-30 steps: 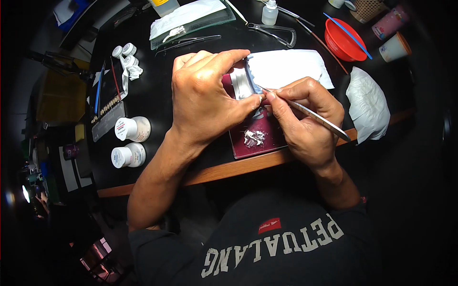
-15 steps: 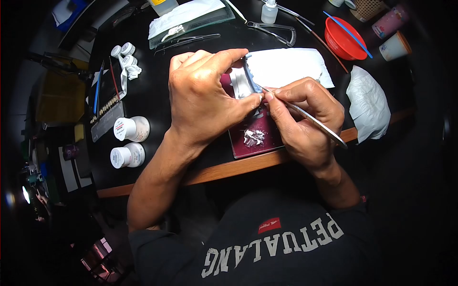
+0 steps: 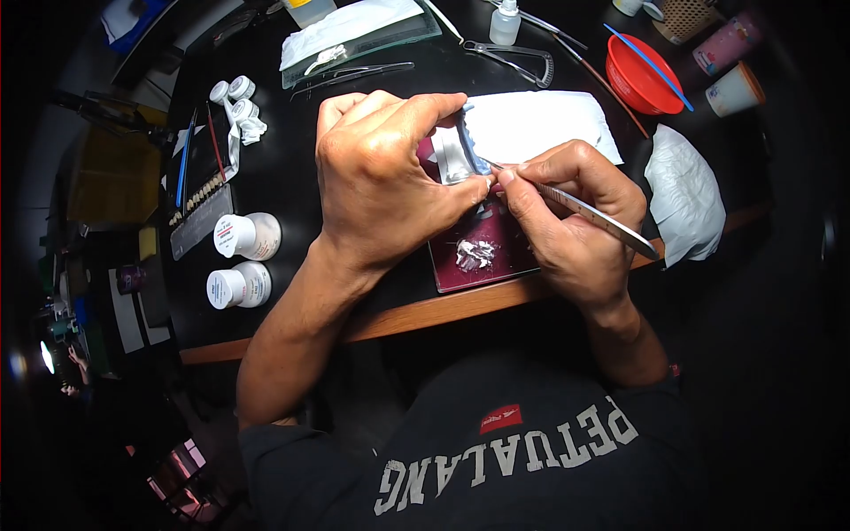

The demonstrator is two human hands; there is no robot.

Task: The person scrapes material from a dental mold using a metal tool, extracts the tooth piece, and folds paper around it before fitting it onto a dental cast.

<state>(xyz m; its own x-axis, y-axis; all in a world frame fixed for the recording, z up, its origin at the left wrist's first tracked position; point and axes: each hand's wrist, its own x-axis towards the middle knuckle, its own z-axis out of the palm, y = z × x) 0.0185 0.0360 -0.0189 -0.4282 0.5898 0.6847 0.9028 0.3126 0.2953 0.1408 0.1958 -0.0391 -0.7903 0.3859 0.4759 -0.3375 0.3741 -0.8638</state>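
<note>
My left hand (image 3: 376, 168) pinches a curved blue-grey dental piece (image 3: 472, 142) by its ends, between thumb and stretched forefinger; its edge looks scalloped. In my right hand (image 3: 580, 217) is a slim metal carving tool (image 3: 602, 220), gripped like a pen, with marks along its flat handle. The tool's tip meets the lower end of the dental piece, close to my left thumb; the exact contact is too small to tell. Below both hands lies a dark red pad (image 3: 452, 277) with a small heap of white shavings (image 3: 475, 255) on it.
White paper (image 3: 544, 124) lies behind the hands. To the left stand white-lidded jars (image 3: 257, 237), with a tooth shade strip (image 3: 202, 199) beyond. A caliper (image 3: 522, 62), red bowl (image 3: 633, 75) and crumpled tissue (image 3: 682, 199) sit at the back and right. The wooden table edge (image 3: 425, 316) runs near me.
The view has shifted slightly. The tool's handle has turned a little, showing more of its marked flat side. Both hands keep their holds.
</note>
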